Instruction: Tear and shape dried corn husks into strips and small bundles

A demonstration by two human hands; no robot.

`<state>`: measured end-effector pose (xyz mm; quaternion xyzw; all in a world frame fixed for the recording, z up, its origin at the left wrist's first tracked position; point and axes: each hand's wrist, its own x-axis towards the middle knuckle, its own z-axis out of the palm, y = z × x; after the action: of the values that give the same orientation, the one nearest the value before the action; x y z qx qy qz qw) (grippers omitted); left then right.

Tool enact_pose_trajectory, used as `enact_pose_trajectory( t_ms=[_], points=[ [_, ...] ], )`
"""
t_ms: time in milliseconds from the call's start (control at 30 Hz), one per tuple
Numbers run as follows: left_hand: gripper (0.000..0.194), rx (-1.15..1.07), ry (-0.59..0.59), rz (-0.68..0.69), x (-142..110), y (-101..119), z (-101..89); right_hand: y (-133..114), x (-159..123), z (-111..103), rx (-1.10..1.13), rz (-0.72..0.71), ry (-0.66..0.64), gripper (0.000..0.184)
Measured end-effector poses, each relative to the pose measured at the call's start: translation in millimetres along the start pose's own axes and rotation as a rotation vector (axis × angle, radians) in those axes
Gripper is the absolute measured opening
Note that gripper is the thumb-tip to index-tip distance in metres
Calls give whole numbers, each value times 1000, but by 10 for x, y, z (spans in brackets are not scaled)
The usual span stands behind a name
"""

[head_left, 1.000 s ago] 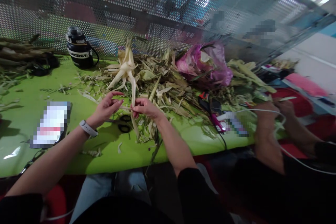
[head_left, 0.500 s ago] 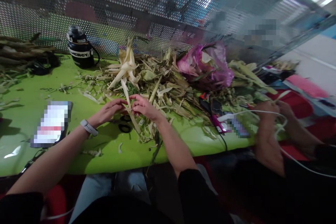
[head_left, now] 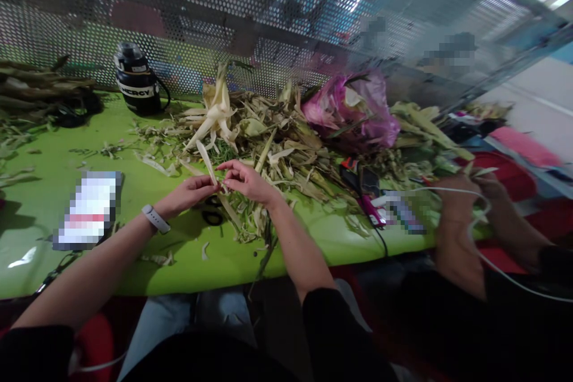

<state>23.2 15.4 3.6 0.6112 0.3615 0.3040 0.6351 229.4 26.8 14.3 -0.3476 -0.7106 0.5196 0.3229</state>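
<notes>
A pale strip of corn husk point(head_left: 205, 160) stands up between my two hands, its top leaning left. My left hand point(head_left: 196, 191) pinches it near the lower end. From the right, my right hand point(head_left: 247, 182) meets the same end with thumb and fingertips pressed together, its index finger raised a little. Just beyond my fingers stands a bundle of whitish husk shaped like a doll point(head_left: 218, 113). A heap of dry husks point(head_left: 268, 122) lies behind and to the right, and loose scraps point(head_left: 244, 224) lie under my right hand.
A phone point(head_left: 89, 209) lies at left on the green table point(head_left: 179, 268). Behind it stands a dark bottle point(head_left: 138, 86) against the perforated metal screen point(head_left: 268, 18). At right are a pink plastic bag point(head_left: 351, 110), scissors point(head_left: 351, 167), another phone point(head_left: 407, 212) and another person's hands point(head_left: 461, 191).
The husk strip has shifted left and tilts more to the left. My left hand's fingers have closed on its lower end. My right hand has barely moved.
</notes>
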Motion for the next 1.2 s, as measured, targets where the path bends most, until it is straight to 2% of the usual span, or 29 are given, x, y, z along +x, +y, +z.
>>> enact_pose_trajectory(
  t_ms=[233, 400, 567, 767, 933, 1200],
  points=[
    [30, 52, 91, -38, -15, -8, 31, 29, 31, 93, -23, -66, 58, 28],
    [27, 46, 92, -28, -24, -9, 41, 3, 23, 86, -24, -60, 112, 26],
    [23, -23, 104, -44, -8, -56, 52, 25, 43, 59, -10, -51, 138, 25],
    [27, -175, 148, -10, 27, -109, 57, 8, 43, 3, 35, 6, 152, 19],
    [32, -52, 74, 84, 28, -98, 52, 23, 70, 36, 58, 14, 180, 14],
    [32, 69, -17, 70, 3, -71, 9, 76, 71, 46, 28, 18, 178, 13]
  ],
)
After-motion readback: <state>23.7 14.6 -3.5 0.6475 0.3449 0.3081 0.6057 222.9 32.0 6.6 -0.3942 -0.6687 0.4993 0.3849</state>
